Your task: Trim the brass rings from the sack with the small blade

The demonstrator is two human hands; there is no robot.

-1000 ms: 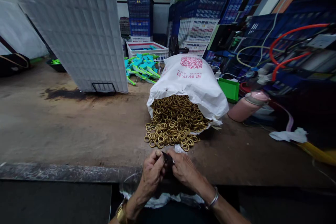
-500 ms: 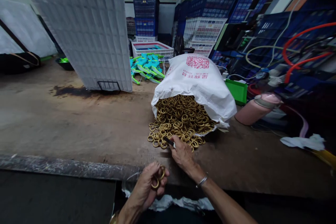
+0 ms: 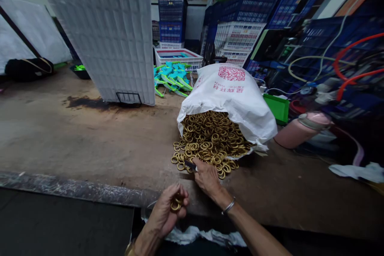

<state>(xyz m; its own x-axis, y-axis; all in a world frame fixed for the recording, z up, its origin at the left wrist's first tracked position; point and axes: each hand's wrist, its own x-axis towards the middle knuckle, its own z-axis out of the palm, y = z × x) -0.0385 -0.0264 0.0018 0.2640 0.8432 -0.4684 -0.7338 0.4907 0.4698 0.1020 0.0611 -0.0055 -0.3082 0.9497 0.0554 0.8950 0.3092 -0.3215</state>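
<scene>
My left hand [image 3: 168, 210] is closed around brass-coloured rings [image 3: 175, 204] near the table's front edge. My right hand [image 3: 207, 179] pinches a small dark tool with a flat blade [image 3: 190, 164], its exact kind unclear. The tool's tip reaches the near edge of a heap of loose rings [image 3: 201, 151]. These rings spill onto the table from the open mouth of a white sack [image 3: 229, 93] with red print. Many more rings lie inside the sack.
A white ribbed panel [image 3: 120, 44] stands upright at left on the wooden table [image 3: 99, 140]. Behind the sack lie turquoise and green plastic parts [image 3: 172, 77] and a white crate [image 3: 196, 62]. To the right are a green tray [image 3: 277, 109] and a pink bottle [image 3: 301, 131].
My left hand has closed further around its rings and turned slightly. My right hand stays at the heap's near edge with the tool. The whole view has shifted a little.
</scene>
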